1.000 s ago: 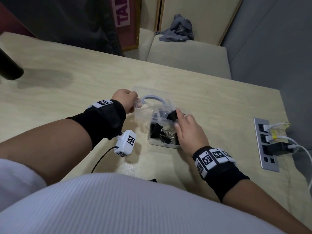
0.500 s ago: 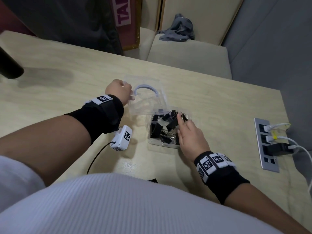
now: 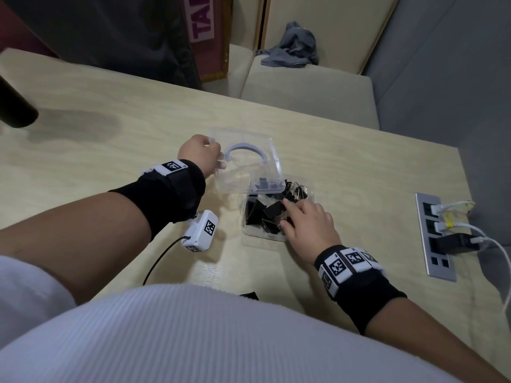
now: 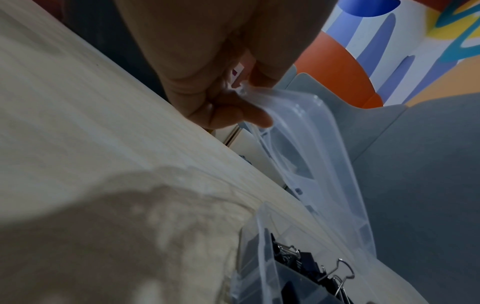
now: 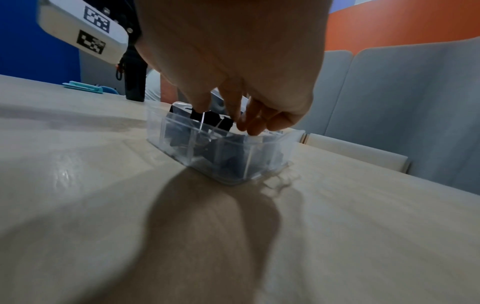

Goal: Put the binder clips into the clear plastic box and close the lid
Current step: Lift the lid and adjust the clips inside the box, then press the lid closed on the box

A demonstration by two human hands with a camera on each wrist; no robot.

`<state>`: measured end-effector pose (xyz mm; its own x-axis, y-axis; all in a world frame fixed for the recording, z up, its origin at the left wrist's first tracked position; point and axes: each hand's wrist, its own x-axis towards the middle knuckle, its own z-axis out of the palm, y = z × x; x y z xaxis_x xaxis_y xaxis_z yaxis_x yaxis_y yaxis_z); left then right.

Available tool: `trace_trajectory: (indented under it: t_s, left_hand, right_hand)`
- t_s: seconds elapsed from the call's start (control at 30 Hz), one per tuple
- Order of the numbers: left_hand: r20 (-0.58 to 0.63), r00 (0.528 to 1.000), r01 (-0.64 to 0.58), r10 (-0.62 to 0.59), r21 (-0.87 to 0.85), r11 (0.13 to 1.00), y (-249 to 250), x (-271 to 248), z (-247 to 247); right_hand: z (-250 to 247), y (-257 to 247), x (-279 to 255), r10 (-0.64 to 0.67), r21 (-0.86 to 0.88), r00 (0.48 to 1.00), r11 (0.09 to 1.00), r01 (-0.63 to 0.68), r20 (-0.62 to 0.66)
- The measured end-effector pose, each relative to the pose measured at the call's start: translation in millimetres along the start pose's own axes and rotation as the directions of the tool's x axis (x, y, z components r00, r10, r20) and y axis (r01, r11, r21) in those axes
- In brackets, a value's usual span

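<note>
The clear plastic box [image 3: 262,236] stands mid-table, filled with several black binder clips [image 3: 261,214]. Its clear lid [image 3: 249,175], with a pale curved handle [image 3: 246,149], is tilted up at the box's back-left edge. My left hand [image 3: 199,153] pinches the lid's left edge. In the left wrist view the left hand [image 4: 223,102] has thumb and fingers closed on the lid [image 4: 311,144] above the clips [image 4: 298,259]. My right hand [image 3: 307,222] lies over the box's right side. Its fingertips [image 5: 250,126] touch the clips [image 5: 210,119] inside the box [image 5: 233,160].
A power socket panel [image 3: 437,236] with white cables and a black plug sits in the table [image 3: 110,161] at the right. A white tagged module [image 3: 200,230] hangs from my left wrist. A dark cylinder [image 3: 13,106] is at the far left. A cushioned seat [image 3: 304,98] lies beyond the table.
My right hand held a black clip above the box a second ago; the clip now lies in the box and the fingers rest on the pile. My left hand has tipped the lid back-left.
</note>
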<state>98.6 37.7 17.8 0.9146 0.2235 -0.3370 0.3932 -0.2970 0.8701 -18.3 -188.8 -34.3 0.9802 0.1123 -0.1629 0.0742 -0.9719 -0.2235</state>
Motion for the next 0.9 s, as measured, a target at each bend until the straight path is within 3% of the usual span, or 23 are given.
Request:
trace_trajectory:
  t_s: [0.2, 0.33, 0.43, 0.57, 0.63, 0.7, 0.77, 0.9]
  left_hand:
    - [0.063, 0.998, 0.010, -0.008, -0.017, 1.000, -2, -6, 9]
    - [0.171, 0.984, 0.060, -0.058, -0.007, 0.998, -6, -12, 19]
    - [0.262, 0.961, 0.069, -0.085, 0.068, 0.995, -14, -16, 31]
    - [0.287, 0.957, -0.041, -0.032, 0.243, 0.969, -19, -20, 46]
    - [0.294, 0.955, -0.167, 0.032, 0.448, 0.878, -17, -19, 49]
    - [0.327, 0.941, -0.286, 0.084, 0.640, 0.713, -14, -18, 49]
    - [0.364, 0.924, -0.360, 0.117, 0.725, 0.587, -12, -18, 50]
    - [0.376, 0.921, -0.376, 0.103, 0.789, 0.486, -11, -18, 53]
  right_hand:
    - [-6, 6, -4, 0.059, 0.110, 0.981, 0.993, -0.039, -0.183]
    - [-12, 13, 1, 0.311, 0.334, 0.898, 0.921, -0.202, -0.311]
    - [-21, 19, 6, 0.452, 0.501, 0.866, 0.812, -0.300, -0.213]
    - [-24, 23, 8, 0.435, 0.463, 0.900, 0.802, -0.376, -0.024]
    - [-23, 22, 10, 0.422, 0.456, 0.906, 0.804, -0.382, 0.015]
    - [-22, 21, 11, 0.429, 0.454, 0.903, 0.800, -0.391, 0.023]
    - [-21, 20, 13, 0.445, 0.460, 0.895, 0.792, -0.401, 0.014]
    - [-19, 22, 16, 0.469, 0.476, 0.883, 0.775, -0.415, 0.005]
